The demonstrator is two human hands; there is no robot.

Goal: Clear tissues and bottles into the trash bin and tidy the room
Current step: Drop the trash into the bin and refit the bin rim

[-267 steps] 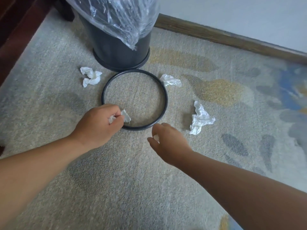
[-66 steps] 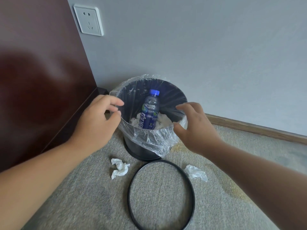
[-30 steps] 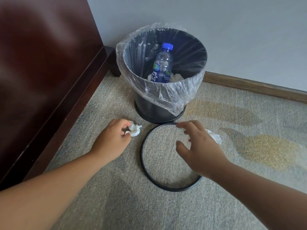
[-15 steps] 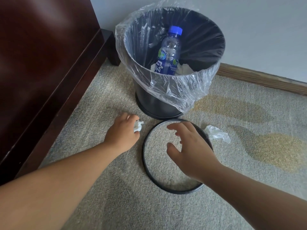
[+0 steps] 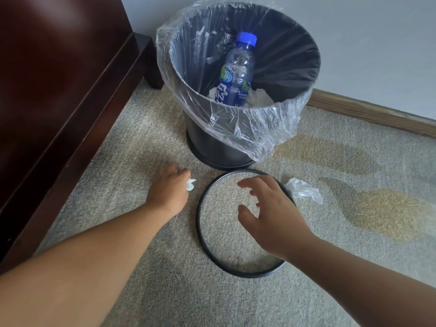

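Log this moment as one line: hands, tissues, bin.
left grip: pinching held tissue | right grip: open above ring, near loose tissue | bin: bottle, binned tissues inside

- trash bin (image 5: 205, 147): black, round, upright, clear liner bag draped over the rim
- water bottle (image 5: 237, 74): clear, blue cap and label, leaning inside the bin on white tissues (image 5: 258, 96)
- tissue wad (image 5: 190, 184): crumpled, pinched in the left hand (image 5: 168, 190)
- loose tissue (image 5: 304, 190): crumpled, lying on the carpet (image 5: 165, 291) front-right of the bin
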